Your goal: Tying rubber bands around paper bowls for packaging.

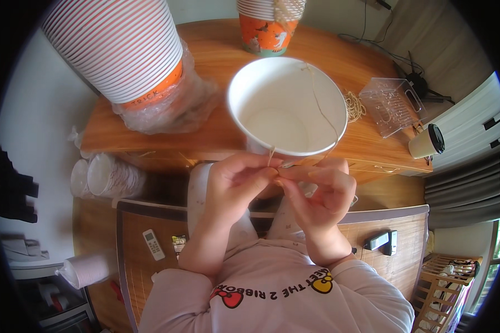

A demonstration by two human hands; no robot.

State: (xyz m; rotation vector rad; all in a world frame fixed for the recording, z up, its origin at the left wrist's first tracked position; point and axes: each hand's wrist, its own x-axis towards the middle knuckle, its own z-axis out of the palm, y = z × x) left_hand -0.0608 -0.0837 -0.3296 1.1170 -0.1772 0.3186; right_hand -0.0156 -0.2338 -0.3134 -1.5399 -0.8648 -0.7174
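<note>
A large white paper bucket (288, 105) stands at the near edge of the desk, its open mouth facing me. Thin beige string (323, 105) is fixed at its far rim, drapes across the opening and runs over the near right rim to my fingers. A short piece of string (271, 154) also shows at the near rim. Just below that rim, my left hand (236, 180) pinches the string with thumb and forefinger. My right hand (321, 191) pinches the string too, its fingertips meeting the left ones. The exact grip point is partly hidden by my fingers.
Stacked orange-and-white buckets (122, 55) in plastic lie at the left of the wooden desk (205, 44). Another bucket stack (269, 33) stands behind. To the right are coiled string (354, 106), a clear plastic rack (391, 105) and a lidded cup (426, 142). A remote (153, 245) lies beside me.
</note>
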